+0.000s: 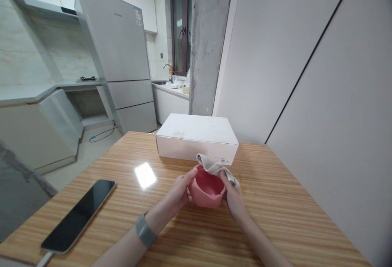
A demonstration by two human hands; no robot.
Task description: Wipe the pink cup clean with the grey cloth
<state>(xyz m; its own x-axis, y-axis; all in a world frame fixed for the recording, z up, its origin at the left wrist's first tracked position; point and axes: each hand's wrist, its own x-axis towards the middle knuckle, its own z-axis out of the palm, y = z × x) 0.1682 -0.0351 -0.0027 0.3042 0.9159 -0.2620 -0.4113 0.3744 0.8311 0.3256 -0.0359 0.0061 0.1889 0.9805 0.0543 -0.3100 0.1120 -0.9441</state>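
Fingers clamped! Our left hand grips the pink bowl by its left side, thumb at the rim; our right hand pinches the grey cloth at the right rim, bowl between both.

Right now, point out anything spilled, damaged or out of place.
A loose cable lies on the floor near the fridge, apparently left underfoot. The bright patch on the table seems reflected light, not a spill; the pink bowl shows no obvious damage.

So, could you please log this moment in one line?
left hand: gripping pink bowl | right hand: holding grey cloth at bowl's rim | white box: beyond bowl
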